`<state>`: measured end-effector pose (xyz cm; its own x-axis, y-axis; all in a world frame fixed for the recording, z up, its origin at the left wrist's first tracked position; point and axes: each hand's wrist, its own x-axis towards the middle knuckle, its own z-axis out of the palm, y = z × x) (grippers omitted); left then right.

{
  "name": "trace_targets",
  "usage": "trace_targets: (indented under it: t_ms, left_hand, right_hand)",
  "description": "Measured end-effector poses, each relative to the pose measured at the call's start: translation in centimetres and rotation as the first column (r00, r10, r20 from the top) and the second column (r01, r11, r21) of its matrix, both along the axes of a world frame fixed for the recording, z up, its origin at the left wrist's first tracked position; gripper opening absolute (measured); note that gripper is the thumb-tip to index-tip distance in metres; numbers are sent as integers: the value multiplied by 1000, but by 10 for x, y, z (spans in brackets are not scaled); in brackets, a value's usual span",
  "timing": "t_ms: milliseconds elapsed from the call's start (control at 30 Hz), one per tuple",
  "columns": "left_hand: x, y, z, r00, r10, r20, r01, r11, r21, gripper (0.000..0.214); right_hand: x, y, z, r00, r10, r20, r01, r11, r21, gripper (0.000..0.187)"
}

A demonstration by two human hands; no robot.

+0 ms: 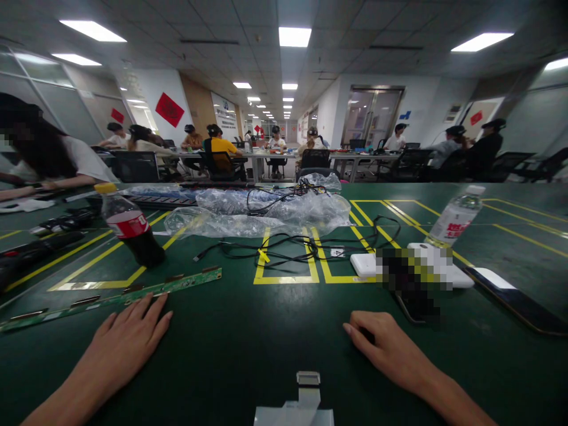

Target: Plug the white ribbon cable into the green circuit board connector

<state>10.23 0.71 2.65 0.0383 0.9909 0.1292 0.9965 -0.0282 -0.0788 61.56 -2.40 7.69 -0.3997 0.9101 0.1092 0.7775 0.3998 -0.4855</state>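
My left hand (128,331) lies flat on the green table with its fingers spread. Its fingertips rest at the near edge of a long, narrow green circuit board (177,285), which has several slim connectors along it. To the right, my right hand (377,343) rests on the tabletop with its fingers curled in a loose fist, and nothing shows in it. Between the two hands, at the bottom edge, is a white flat ribbon cable (308,393) with a connector at its top end. Part of this cable is cut off by the frame.
A cola bottle (133,231) stands beyond the board. Clear plastic wrap (266,213) and tangled black cables (284,248) lie mid-table. On the right are a white box (364,264), a clear bottle (457,216) and a phone (519,299). A person (66,154) leans in at left.
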Motion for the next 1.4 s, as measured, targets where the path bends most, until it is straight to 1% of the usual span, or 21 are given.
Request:
trace_targets:
  t_ms: [67,133,233,333,500,600,667,767,833,900,1033,1133,1233,1400]
  left_hand:
    - [13,-9,-1,997,-11,-74,9,1000,-18,70]
    - [32,-22,-2,991,-54,-120,54,999,-9,66]
    - [70,-42,-2,978,-170,-123,177,983,52,60]
    - [110,-54,2,945,-304,-122,315,946,82,53]
    - [173,-55,14,850,-516,-107,525,847,87,49]
    - [203,-54,19,803,-595,-36,596,799,76,50]
    - [218,-54,22,775,-631,32,627,775,79,51]
    - [227,-56,26,716,-690,110,683,724,96,52]
    - [226,-55,28,672,-728,137,720,685,109,53]
    - [222,-53,28,641,-750,162,742,659,119,52]
    - [215,-49,24,592,-769,242,756,634,165,49]
    - [214,-47,20,567,-776,275,774,617,146,53]
    - [213,-47,14,537,-798,273,803,583,125,59]
    - [212,-46,3,461,-847,264,854,505,130,50]
  right_hand:
    - [0,0,0,1000,0,-1,0,1000,1,36]
    - [0,0,0,1000,0,-2,0,1000,2,36]
    - [-1,0,0,1000,0,-5,0,1000,9,35]
    - [-1,0,1,1000,4,-12,-4,1000,15,36]
    - [-2,-1,0,999,6,-32,-4,999,45,35]
    - [-1,-1,-1,999,-6,-50,9,997,74,33]
    - [-1,-1,0,998,-16,-65,23,995,99,32]
    - [-4,-4,1,996,-2,-89,14,991,132,28]
    - [-8,-6,2,994,40,-103,-25,989,144,22]
    - [-12,-9,1,991,92,-97,-77,986,146,19]
    - [-18,-13,-3,987,158,-20,-155,983,102,34]
    - [-19,-14,-4,982,189,17,-189,982,29,40]
    - [-19,-12,-4,980,197,39,-196,980,-28,41]
    - [-16,-10,-4,980,191,56,-189,981,-42,39]
